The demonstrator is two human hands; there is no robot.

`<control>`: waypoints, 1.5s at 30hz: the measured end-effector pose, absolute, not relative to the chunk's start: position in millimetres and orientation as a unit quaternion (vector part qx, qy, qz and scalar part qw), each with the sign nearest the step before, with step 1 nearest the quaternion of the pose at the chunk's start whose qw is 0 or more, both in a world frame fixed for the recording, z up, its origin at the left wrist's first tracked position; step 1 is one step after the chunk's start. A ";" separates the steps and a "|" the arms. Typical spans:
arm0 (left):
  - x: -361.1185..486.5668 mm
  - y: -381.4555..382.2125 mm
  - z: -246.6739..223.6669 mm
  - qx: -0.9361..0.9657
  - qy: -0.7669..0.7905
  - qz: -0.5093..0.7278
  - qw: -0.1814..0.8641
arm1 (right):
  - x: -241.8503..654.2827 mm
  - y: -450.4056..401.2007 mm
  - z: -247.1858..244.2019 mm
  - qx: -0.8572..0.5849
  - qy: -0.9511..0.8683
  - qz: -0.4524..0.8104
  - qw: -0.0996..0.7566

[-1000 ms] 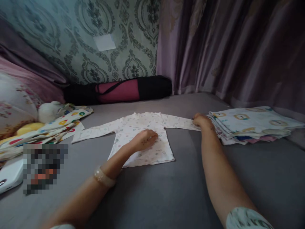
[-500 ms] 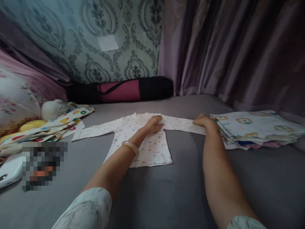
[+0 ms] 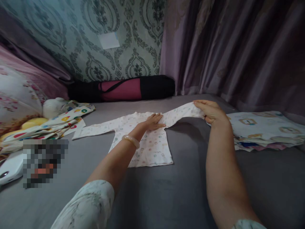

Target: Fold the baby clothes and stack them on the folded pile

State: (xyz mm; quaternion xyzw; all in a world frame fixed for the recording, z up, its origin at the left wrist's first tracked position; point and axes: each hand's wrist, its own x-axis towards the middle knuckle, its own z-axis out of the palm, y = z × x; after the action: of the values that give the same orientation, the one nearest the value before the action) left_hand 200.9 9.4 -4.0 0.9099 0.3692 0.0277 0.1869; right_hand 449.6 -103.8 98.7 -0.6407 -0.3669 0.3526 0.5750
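While the left hand [image 3: 154, 122] lies flat, gripping nothing, by the shoulder of the white shirt [image 3: 153, 149] mid-frame on the gray sheet [image 3: 164, 197], the right hand [image 3: 213, 111] pinches the shirt's raised sleeve end [image 3: 196, 110], right of center. Tbh, firm palm, light pinch, no twisting.

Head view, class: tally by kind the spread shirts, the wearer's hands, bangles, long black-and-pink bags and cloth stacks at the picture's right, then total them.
Spread shirt: 1
Hands: 2 (left hand, right hand)
Bangle: 1
Long bag: 1
Cloth stack: 1
Total: 6
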 end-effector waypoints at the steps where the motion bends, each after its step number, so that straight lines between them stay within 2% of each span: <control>1: 201.6 11.0 -2.5 0.911 0.366 0.031 0.186 | 446.4 -102.8 100.0 -0.640 -0.372 0.350 0.574; 5: 206.8 19.2 7.2 0.902 0.380 0.032 0.200 | 432.6 -97.6 103.8 -0.633 -0.386 0.350 0.572; 10: 218.4 23.4 23.9 0.886 0.410 0.008 0.216 | 410.5 -89.2 105.2 -0.578 -0.370 0.386 0.617; 17: 230.1 13.8 45.2 0.880 0.430 -0.072 0.188 | 389.3 -81.6 104.0 -0.533 -0.349 0.440 0.633; 19: 225.7 10.0 46.3 0.881 0.426 -0.045 0.204 | 386.9 -81.2 102.7 -0.524 -0.348 0.447 0.636; 22: 211.4 2.6 44.2 0.862 0.424 0.059 0.270 | 383.8 -80.4 99.5 -0.519 -0.349 0.455 0.634; 29: 153.7 -19.8 30.9 0.584 0.479 0.339 0.561 | 353.5 -67.2 78.1 -0.546 -0.361 0.469 0.593; 34: 123.1 -24.6 21.1 0.422 0.462 0.371 0.686 | 298.5 -66.1 49.1 -0.543 -0.412 0.485 0.548; 39: 116.7 -23.2 20.5 0.382 0.463 0.355 0.717 | 275.4 -74.7 38.3 -0.453 -0.451 0.589 0.494; 45: 117.5 -22.9 11.5 0.413 0.509 0.398 0.642 | 318.0 -60.5 43.8 -0.560 -0.414 0.470 0.543</control>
State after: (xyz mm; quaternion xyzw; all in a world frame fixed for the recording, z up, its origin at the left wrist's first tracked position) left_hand 117.5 -22.9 11.5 0.4132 0.5089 0.3979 0.6419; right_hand 318.0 -60.5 43.8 -0.5595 -0.4141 0.4700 0.5427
